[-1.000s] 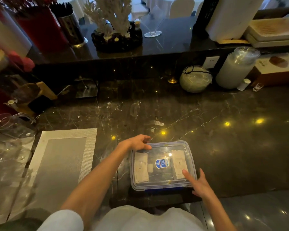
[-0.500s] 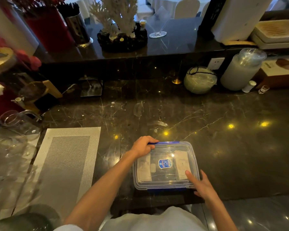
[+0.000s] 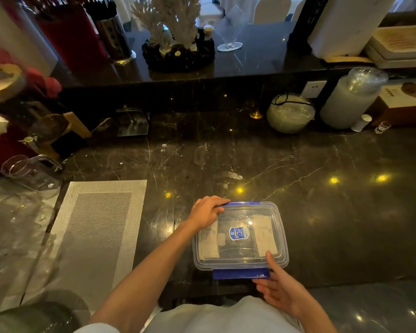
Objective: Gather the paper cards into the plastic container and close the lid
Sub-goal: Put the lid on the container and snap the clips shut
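A clear plastic container [image 3: 281,239] with its lid on sits at the near edge of the dark marble counter. Pale paper cards [image 3: 264,234] lie inside, seen through the lid on the left and right of a blue sticker. My left hand [image 3: 205,211] curls over the far left corner, fingers on the far blue clasp [image 3: 245,203]. My right hand [image 3: 280,288] is at the near right corner, index finger resting on the lid, thumb under the near blue clasp [image 3: 240,273], which sticks out flat.
A grey woven placemat [image 3: 94,227] lies to the left, with clear glassware [image 3: 27,169] beyond it. At the back stand a round glass bowl [image 3: 289,114], a frosted jar [image 3: 351,99] and a raised ledge with a coral ornament [image 3: 175,34].
My left hand has closed over the far corner and far clasp. My right hand has slid toward the near clasp, which now stands out from the lid. The container sits slightly farther from the edge.
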Demonstrator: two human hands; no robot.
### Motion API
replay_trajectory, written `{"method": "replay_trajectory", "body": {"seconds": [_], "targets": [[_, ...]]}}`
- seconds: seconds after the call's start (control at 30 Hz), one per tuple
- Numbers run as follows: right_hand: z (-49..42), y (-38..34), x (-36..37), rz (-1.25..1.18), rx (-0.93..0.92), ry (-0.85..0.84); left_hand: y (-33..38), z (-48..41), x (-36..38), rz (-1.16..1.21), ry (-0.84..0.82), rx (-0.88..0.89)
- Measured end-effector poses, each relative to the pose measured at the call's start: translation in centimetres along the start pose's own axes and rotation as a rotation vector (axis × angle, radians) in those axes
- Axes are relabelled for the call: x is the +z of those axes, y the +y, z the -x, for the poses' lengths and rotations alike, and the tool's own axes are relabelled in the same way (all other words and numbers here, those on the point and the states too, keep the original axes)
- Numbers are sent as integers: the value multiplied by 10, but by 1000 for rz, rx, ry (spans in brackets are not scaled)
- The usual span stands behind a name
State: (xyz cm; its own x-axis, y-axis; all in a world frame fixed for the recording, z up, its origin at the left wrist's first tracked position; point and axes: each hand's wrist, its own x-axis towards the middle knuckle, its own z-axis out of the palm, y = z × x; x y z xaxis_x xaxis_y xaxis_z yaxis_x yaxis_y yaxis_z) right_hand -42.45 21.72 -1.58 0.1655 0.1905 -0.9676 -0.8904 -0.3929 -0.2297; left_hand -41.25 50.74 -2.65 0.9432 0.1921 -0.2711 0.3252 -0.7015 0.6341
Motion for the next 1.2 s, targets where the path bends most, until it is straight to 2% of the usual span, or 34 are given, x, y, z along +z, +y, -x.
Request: {"method": "replay_trajectory", "body": {"seconds": [0.33,1.2], "targets": [[5,-9,-2,159,-8,-48,-3,1,3,-30,-4,8],[21,-11,14,127,-109,15,-5,3,5,-17,12,-14]]}}
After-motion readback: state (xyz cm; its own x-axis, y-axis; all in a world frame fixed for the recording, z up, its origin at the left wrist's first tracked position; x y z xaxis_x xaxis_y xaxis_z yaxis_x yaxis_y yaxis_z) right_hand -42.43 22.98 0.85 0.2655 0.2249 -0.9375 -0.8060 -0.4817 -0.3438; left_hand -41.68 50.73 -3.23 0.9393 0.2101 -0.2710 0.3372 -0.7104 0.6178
